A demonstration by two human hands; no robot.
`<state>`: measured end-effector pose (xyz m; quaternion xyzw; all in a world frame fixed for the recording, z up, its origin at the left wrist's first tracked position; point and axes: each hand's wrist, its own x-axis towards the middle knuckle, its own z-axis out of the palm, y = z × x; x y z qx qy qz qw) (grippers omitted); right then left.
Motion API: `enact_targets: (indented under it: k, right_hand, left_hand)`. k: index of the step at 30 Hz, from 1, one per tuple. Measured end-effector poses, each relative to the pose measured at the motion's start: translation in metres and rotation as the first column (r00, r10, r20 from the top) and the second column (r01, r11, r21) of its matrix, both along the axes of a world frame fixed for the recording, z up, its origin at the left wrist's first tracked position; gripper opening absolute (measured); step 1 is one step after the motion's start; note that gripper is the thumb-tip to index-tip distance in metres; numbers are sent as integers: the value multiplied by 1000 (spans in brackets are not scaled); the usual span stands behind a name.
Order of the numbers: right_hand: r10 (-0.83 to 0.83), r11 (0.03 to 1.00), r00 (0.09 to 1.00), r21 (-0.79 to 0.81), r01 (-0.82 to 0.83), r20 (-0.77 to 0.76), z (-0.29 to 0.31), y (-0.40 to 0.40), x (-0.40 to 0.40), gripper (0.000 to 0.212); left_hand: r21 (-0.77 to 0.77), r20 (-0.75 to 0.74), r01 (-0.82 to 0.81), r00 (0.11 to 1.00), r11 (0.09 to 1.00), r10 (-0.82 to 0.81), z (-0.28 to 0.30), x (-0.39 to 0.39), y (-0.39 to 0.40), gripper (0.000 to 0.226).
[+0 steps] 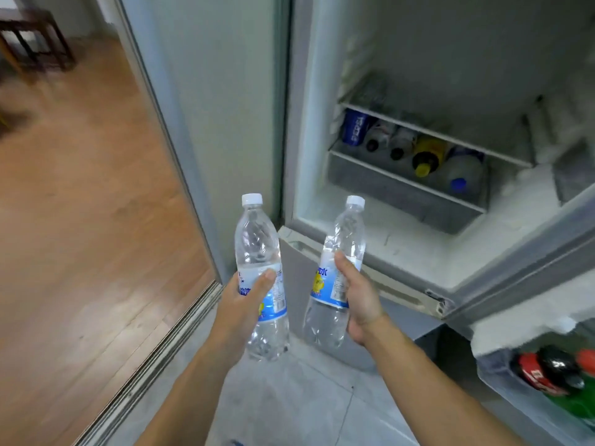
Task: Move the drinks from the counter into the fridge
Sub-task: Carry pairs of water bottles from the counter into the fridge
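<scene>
I hold both forearms out ahead, left hand (240, 304) and right hand (357, 296) each gripping an upright bottle, thumbs up.

A wooden floor (80, 204) fills the left side, and a dark wooden piece of furniture (35, 37) stands on it in the far upper corner. A metal sliding-door track (167, 342) runs diagonally between the wood and the grey floor tiles (289, 397) at the bottom. A pale wall panel (219, 107) rises behind the track, its framed edge (154, 101) slanting down toward the wooden floor.
</scene>
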<state>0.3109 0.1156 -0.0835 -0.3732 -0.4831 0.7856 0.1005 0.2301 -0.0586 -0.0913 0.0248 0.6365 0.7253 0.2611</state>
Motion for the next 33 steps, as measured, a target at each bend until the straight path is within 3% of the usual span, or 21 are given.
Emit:
enact_targets:
  k: [2, 5, 11, 17, 21, 26, 29, 33]
  right_hand:
    - [-92, 995, 996, -43, 92, -4, 13, 11, -13, 67]
    - [-227, 966, 973, -139, 218, -51, 33, 31, -26, 50]
    - [-374, 921, 907, -191, 339, -196, 70, 89, -40, 69]
    - [-384, 920, 883, -26, 392, -268, 116, 157, -72, 70]
    - [-334, 930, 905, 63, 362, -265, 140, 206, -103, 57]
    - [-310, 858, 902, 320, 402, -302, 161, 264, -147, 30]
    - [-272, 786, 913, 477, 393, -303, 168, 295, -172, 45]
    - [-293, 740, 898, 518, 430, -328, 170, 328, -203, 61]
  left_hand:
    - [26, -2, 81, 997, 996, -81, 12, -26, 15, 7]
    - [87, 12, 209, 978, 974, -210, 31, -53, 43, 24]
    - [206, 21, 316, 945, 926, -327, 60, -96, 119, 34]
    - [163, -118, 389, 920, 907, -373, 100, -142, 200, 55]
    - [134, -235, 315, 931, 939, -279, 128, -172, 262, 38]
    - [90, -428, 325, 866, 941, -258, 159, -204, 326, 17]
    - [34, -537, 356, 794, 934, -283, 172, -222, 359, 25]
    - [41, -661, 349, 712, 936, -236, 177, -244, 403, 28]
